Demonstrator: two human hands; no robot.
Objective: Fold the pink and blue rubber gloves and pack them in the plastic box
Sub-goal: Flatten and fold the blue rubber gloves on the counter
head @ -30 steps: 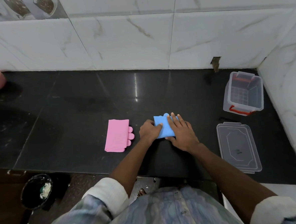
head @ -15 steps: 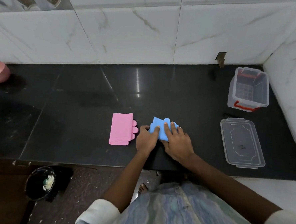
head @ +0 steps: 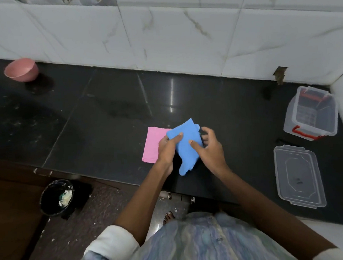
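The folded blue glove (head: 187, 145) is lifted off the black counter, held between both hands. My left hand (head: 168, 150) pinches its left edge with the thumb on top. My right hand (head: 210, 147) holds its right side, thumb on the glove and fingers spread behind it. A loose end of the glove hangs down toward the counter's front edge. The folded pink glove (head: 152, 144) lies flat on the counter just left of my hands, partly hidden by my left hand. The clear plastic box (head: 310, 115) with red handles stands open at the far right.
The box's clear lid (head: 299, 175) lies flat on the counter in front of the box. A pink bowl (head: 21, 69) sits at the back left. White tiled walls close the back and right. A black bin (head: 57, 197) stands on the floor below the counter edge.
The blue glove, pressed flat on the counter before, is now lifted in both hands and partly overlaps the pink glove. The camera view has shifted closer and to the left.
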